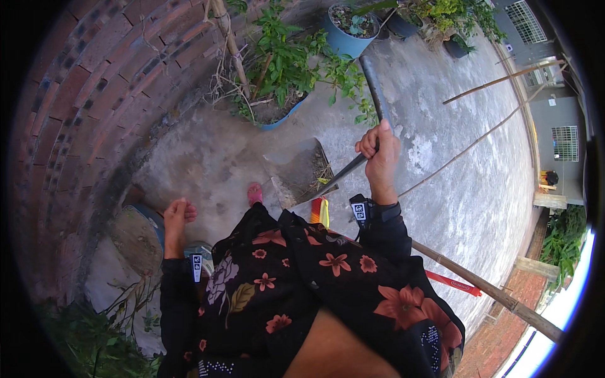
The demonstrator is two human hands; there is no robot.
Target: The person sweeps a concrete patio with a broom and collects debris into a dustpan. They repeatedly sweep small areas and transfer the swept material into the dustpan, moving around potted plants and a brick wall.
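Observation:
My right hand [381, 153] is closed around the dark handle [347, 171] of a long-handled dustpan. The handle runs down to the dustpan's pan [298, 170], which rests on the concrete floor with soil and dry plant bits in it. My left hand [178, 219] hangs free at the left with its fingers curled in, and nothing shows in it. Below it is a blue planter [147, 218] holding soil. Beside the pan shows a red, orange and yellow part [319, 211], perhaps broom bristles, partly hidden by my shirt. One pink sandal [254, 193] is visible.
A brick wall [90, 108] rises at the left. Potted green plants [283, 61] and a blue pot [347, 42] stand ahead. Bamboo poles [501, 300] and a thinner stick [465, 153] cross the right side. A red handle [451, 282] shows beside me. Foliage [90, 340] lies lower left.

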